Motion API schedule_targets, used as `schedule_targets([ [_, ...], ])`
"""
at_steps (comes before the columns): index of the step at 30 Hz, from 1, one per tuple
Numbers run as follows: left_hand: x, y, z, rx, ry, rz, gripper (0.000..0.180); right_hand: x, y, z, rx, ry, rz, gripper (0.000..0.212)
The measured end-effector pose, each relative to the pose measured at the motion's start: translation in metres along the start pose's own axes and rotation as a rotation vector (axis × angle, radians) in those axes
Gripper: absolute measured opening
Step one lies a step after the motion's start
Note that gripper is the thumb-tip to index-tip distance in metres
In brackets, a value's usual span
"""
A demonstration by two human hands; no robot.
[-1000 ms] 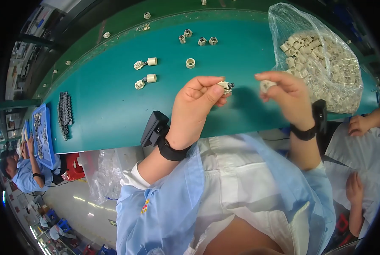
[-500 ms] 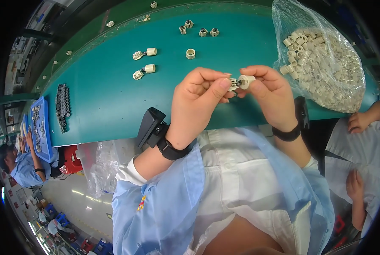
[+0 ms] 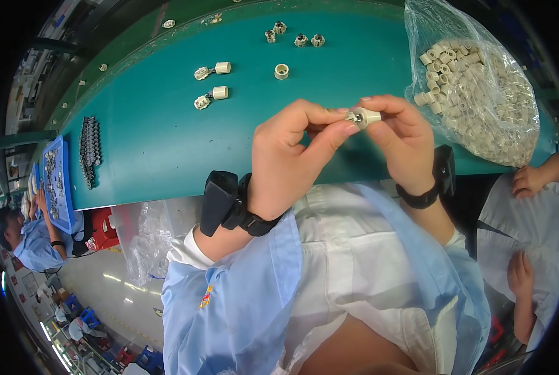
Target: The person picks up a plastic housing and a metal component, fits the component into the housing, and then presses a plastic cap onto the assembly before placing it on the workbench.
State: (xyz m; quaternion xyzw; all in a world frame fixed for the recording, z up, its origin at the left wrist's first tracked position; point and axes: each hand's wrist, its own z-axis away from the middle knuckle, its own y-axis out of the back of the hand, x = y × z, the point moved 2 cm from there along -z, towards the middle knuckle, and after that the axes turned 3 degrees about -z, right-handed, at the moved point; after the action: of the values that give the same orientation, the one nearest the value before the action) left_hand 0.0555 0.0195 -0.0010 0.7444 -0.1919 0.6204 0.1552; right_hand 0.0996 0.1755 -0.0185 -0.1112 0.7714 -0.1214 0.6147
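Over the green table, my left hand point(image 3: 298, 140) pinches a small cream-coloured plastic fitting point(image 3: 352, 117) with dark metal parts. My right hand point(image 3: 404, 134) grips a short cream plastic sleeve point(image 3: 370, 117) between thumb and fingers. The fitting's end meets the sleeve's open end; how deep it sits inside cannot be made out. Two similar pieces, a fitting joined by a dark link to a sleeve, lie to the left: an upper one point(image 3: 212, 70) and a lower one point(image 3: 211, 96). A single loose sleeve point(image 3: 281, 72) stands beyond my hands.
A clear plastic bag point(image 3: 479, 106) full of cream sleeves lies at the right. Several small fittings point(image 3: 300, 40) stand at the back. A row of dark parts point(image 3: 90, 152) and a blue tray point(image 3: 67, 187) are at the left. Other people's hands point(image 3: 529, 181) show at the right.
The fitting and sleeve have come closer together, with less of the fitting showing between my fingers. My left fingers have shifted slightly right. The view has tilted a little.
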Motion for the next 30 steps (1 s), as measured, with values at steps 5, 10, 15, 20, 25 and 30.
schedule_targets([
  [5, -0.001, 0.0, 0.002, 0.01, 0.031, 0.027, 0.009, -0.002, 0.0, 0.001, -0.036, 0.134, 0.158, 0.024],
  [10, 0.002, 0.0, 0.001, 0.012, 0.155, 0.219, 0.011, -0.005, -0.004, 0.001, -0.06, 0.208, 0.259, 0.025],
  [15, -0.001, 0.002, 0.001, -0.057, 0.217, 0.331, 0.011, -0.006, -0.006, 0.001, -0.086, 0.269, 0.309, 0.027],
  [20, -0.005, 0.004, 0.001, -0.067, 0.243, 0.4, 0.012, -0.005, -0.011, 0.003, -0.032, 0.192, 0.214, 0.027],
  [25, -0.006, 0.005, 0.002, -0.078, 0.236, 0.42, 0.013, -0.004, -0.01, 0.003, -0.049, 0.158, 0.156, 0.026],
  [30, -0.005, 0.004, 0.004, -0.061, 0.233, 0.412, 0.016, -0.003, -0.012, 0.002, -0.06, 0.125, 0.091, 0.026],
])
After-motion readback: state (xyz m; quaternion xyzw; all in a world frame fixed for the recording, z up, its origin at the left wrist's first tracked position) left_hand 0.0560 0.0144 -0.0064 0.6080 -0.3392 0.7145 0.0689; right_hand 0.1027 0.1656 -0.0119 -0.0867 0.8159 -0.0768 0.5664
